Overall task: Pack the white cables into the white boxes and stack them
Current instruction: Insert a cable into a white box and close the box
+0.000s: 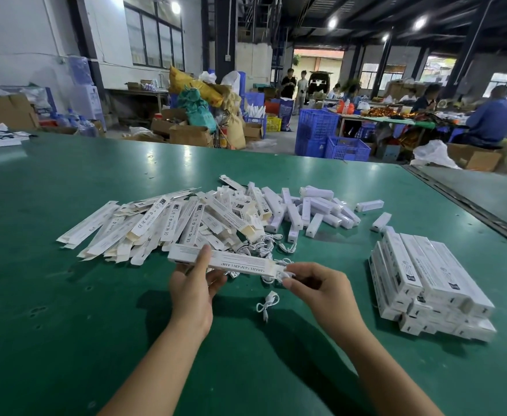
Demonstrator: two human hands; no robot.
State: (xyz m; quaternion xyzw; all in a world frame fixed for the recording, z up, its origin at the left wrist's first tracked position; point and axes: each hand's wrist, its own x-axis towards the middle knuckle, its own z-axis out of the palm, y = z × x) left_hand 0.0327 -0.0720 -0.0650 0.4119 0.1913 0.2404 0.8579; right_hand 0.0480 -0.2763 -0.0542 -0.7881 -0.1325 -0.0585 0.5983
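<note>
My left hand grips a long white box held level above the green table, thumb on top. My right hand pinches a coiled white cable at the box's open right end. Another coiled white cable lies loose on the table below, between my hands. More white cables lie tangled just behind the box. A pile of flat unfolded white boxes spreads behind my left hand. A stack of closed white boxes stands to the right.
Several short white lamp units lie scattered beyond the cables. A seam and a second table run along the right. Blue crates, cardboard boxes and seated people fill the workshop behind the far edge.
</note>
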